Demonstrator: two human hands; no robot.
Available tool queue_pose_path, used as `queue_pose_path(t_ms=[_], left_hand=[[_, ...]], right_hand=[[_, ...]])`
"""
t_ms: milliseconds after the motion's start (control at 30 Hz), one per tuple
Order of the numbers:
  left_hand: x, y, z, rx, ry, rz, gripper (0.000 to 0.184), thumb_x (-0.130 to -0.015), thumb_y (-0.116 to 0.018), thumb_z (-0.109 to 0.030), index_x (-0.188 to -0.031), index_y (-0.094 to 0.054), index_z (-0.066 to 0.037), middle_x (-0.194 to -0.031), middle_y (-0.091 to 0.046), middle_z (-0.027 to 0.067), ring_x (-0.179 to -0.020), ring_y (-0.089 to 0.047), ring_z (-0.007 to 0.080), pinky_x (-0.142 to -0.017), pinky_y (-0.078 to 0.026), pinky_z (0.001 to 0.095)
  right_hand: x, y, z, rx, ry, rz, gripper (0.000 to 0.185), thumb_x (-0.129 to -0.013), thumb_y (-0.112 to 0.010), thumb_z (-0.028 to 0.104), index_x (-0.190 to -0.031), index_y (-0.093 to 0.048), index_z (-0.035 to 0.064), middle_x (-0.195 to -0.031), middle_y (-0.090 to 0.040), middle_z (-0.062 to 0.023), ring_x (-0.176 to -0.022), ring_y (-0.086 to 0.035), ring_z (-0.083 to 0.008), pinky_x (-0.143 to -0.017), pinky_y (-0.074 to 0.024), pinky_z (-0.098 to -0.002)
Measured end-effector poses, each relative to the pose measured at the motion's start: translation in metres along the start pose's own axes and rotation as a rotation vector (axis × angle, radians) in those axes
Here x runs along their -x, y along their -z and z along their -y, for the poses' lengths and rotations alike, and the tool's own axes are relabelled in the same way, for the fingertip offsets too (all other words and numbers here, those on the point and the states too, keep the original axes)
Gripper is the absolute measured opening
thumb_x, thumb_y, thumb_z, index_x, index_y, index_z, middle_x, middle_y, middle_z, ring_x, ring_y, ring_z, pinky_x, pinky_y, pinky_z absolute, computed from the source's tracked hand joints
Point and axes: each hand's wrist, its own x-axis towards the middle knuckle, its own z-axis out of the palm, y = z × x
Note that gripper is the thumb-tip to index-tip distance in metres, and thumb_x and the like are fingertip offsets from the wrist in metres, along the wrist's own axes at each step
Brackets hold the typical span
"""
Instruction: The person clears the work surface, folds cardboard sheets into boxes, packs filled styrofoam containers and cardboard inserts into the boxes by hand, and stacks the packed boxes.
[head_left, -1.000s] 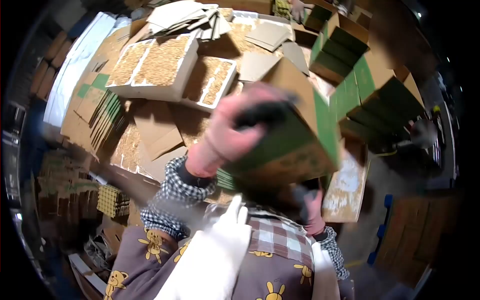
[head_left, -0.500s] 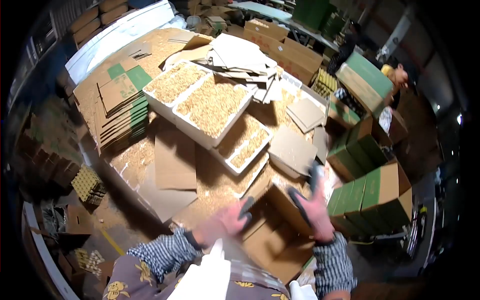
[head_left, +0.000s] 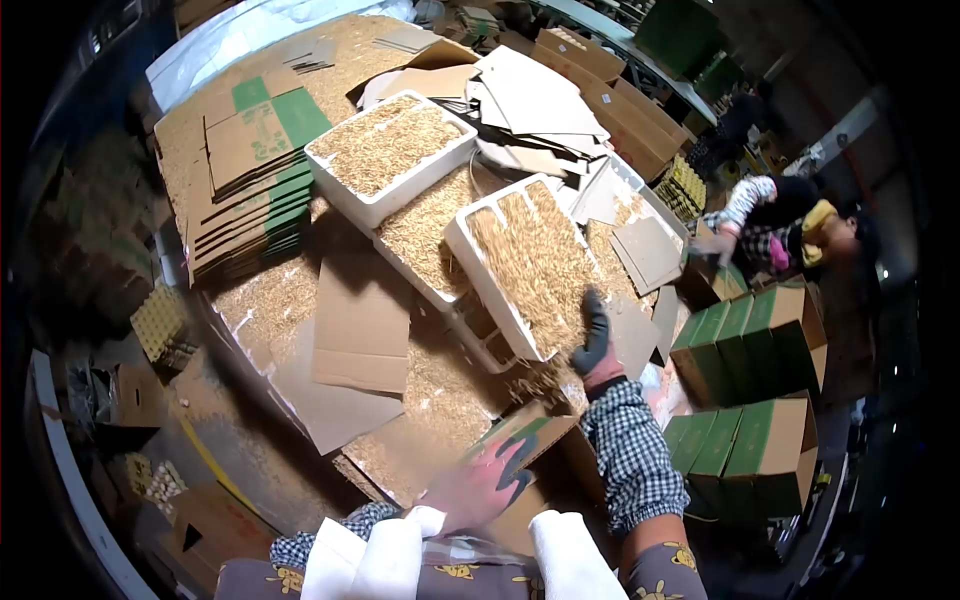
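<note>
A white foam tray (head_left: 530,265) filled with grain-like husks tilts toward me, and loose husks (head_left: 540,383) fall from its near corner. My right hand (head_left: 598,345), in a pink and dark glove, grips the tray's right edge near that corner. Below it stands an open cardboard box (head_left: 565,470), partly hidden by my arm and the white cloth. My left hand (head_left: 485,488), similarly gloved and slightly blurred, is at the box's left side with its fingers apart, holding nothing.
More husk-filled trays (head_left: 390,150) are at the centre. Flattened green-brown cartons (head_left: 255,190) lie left, with a loose cardboard sheet (head_left: 360,325) nearer. Grey sheets (head_left: 535,95) are piled at the back. Green boxes (head_left: 745,340) line the right side, where another person (head_left: 790,225) bends over.
The box, earlier lifted and turned, now stands open before me. My right hand has moved up to a tray, which is now shifted right and tilted, spilling husks. My left hand has stayed low.
</note>
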Motion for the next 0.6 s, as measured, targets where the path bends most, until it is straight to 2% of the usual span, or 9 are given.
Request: queue_pose_path(t_ms=[100,133,200,267,333,433,500,567,600], left_hand=[[-0.002,0.007,-0.014,0.106,0.034,0.008,0.056,-0.090,-0.057,-0.023,-0.141,-0.039,-0.008,-0.139,-0.042,0.0201,-0.128,-0.043,0.0351,-0.106,-0.036,0.0385],[-0.002,0.016,-0.023,0.187,0.028,0.042,0.057,-0.089,-0.056,-0.021,-0.141,-0.038,-0.007,-0.138,-0.044,0.0182,-0.127,-0.045,0.0326,-0.106,-0.036,0.0374],[-0.011,0.007,-0.008,0.211,-0.055,0.023,0.057,-0.089,-0.056,-0.021,-0.141,-0.038,-0.006,-0.138,-0.045,0.0176,-0.126,-0.046,0.0313,-0.106,-0.036,0.0364],[-0.022,-0.002,-0.004,0.248,-0.110,-0.006,0.054,-0.089,-0.057,-0.021,-0.138,-0.042,-0.002,-0.135,-0.049,0.0165,-0.122,-0.050,0.0281,-0.105,-0.038,0.0345],[-0.031,0.015,-0.028,0.193,0.288,0.297,0.048,-0.090,-0.056,-0.022,-0.133,-0.047,-0.003,-0.129,-0.053,0.0161,-0.118,-0.053,0.0279,-0.103,-0.040,0.0335],[-0.042,-0.012,-0.013,0.421,-0.077,0.008,0.051,-0.087,-0.057,-0.015,-0.135,-0.044,-0.002,-0.128,-0.052,0.0226,-0.119,-0.050,0.0354,-0.103,-0.040,0.0377],[-0.059,-0.044,0.025,0.553,-0.055,-0.072,0.052,-0.087,-0.056,-0.012,-0.136,-0.044,0.000,-0.134,-0.051,0.0195,-0.125,-0.048,0.0283,-0.108,-0.034,0.0342],[-0.046,-0.027,-0.007,0.788,-0.023,0.016,0.049,-0.095,-0.053,-0.013,-0.140,-0.040,0.001,-0.130,-0.055,0.0142,-0.115,-0.053,0.0180,-0.099,-0.041,0.0284],[-0.049,-0.025,0.000,0.613,-0.108,0.015,0.048,-0.095,-0.053,-0.013,-0.139,-0.041,0.003,-0.131,-0.055,0.0140,-0.116,-0.053,0.0179,-0.099,-0.041,0.0277]], right_hand=[[0.007,0.005,0.000,0.490,0.321,-0.117,0.044,-0.089,-0.062,0.020,-0.128,-0.054,-0.0010,-0.125,-0.059,-0.0133,-0.120,-0.053,-0.0234,-0.102,-0.0432,-0.0361],[-0.005,0.000,0.041,-0.201,-0.126,-0.272,0.042,-0.089,-0.062,0.019,-0.126,-0.055,0.0002,-0.124,-0.060,-0.0133,-0.116,-0.056,-0.0246,-0.100,-0.0448,-0.0373],[-0.008,0.016,0.083,-0.839,-0.524,-0.443,0.037,-0.088,-0.062,0.017,-0.122,-0.057,0.0015,-0.120,-0.061,-0.0131,-0.106,-0.060,-0.0263,-0.096,-0.0484,-0.0400],[0.017,0.047,0.141,-0.838,-0.553,-0.383,0.039,-0.090,-0.060,0.020,-0.122,-0.056,-0.0009,-0.118,-0.062,-0.0148,-0.105,-0.061,-0.0265,-0.096,-0.0490,-0.0377],[0.073,0.075,0.200,-0.776,-0.572,-0.449,0.040,-0.091,-0.056,0.022,-0.122,-0.055,-0.0024,-0.119,-0.061,-0.0165,-0.106,-0.061,-0.0274,-0.096,-0.0488,-0.0371],[0.143,0.046,0.298,-0.928,-0.671,-0.608,0.044,-0.091,-0.055,0.024,-0.126,-0.052,-0.0026,-0.120,-0.061,-0.0177,-0.105,-0.062,-0.0281,-0.096,-0.0492,-0.0379],[0.217,0.070,0.274,-0.461,-0.691,-0.728,0.045,-0.092,-0.055,0.025,-0.127,-0.051,-0.0029,-0.120,-0.061,-0.0175,-0.105,-0.062,-0.0275,-0.096,-0.0499,-0.0391],[0.227,0.046,0.292,-0.893,-0.811,-0.782,0.035,-0.092,-0.055,0.017,-0.121,-0.056,-0.0028,-0.115,-0.064,-0.0152,-0.099,-0.064,-0.0238,-0.090,-0.0531,-0.0365],[0.245,0.058,0.277,-0.840,-0.851,-0.804,0.036,-0.091,-0.057,0.017,-0.121,-0.056,-0.0026,-0.113,-0.065,-0.0141,-0.098,-0.064,-0.0228,-0.089,-0.0530,-0.0349]])
